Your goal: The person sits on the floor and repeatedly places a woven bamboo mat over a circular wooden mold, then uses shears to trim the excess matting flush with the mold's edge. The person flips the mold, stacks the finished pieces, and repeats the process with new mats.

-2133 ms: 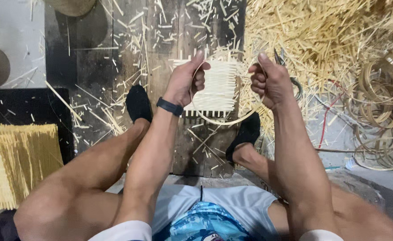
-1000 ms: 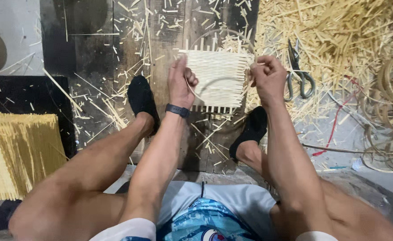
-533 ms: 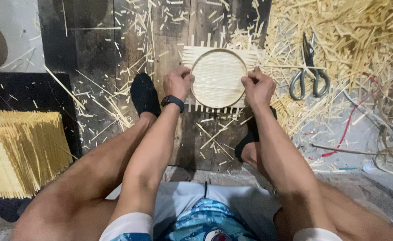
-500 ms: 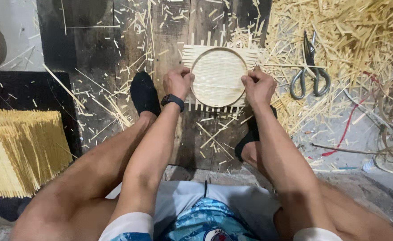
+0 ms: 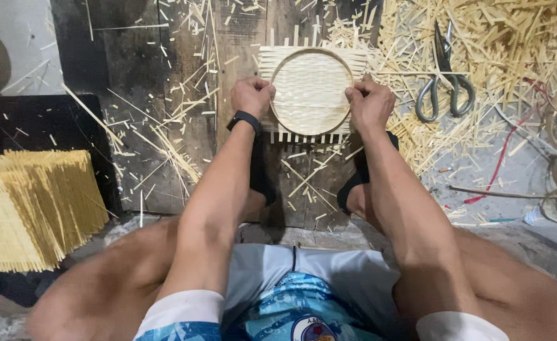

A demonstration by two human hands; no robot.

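The woven mat (image 5: 312, 95) lies flat on the floor boards (image 5: 164, 95), straight ahead between both hands, a round hoop (image 5: 277, 76) on top. The left hand (image 5: 252, 98) and right hand (image 5: 370, 104) clench its opposite edges, equally near; the fingers seem to pinch hoop and mat together.

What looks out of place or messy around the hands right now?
Nothing damaged. The left hand and right hand press a round hoop onto a square woven mat. Loose strips litter the floor around the scissors.
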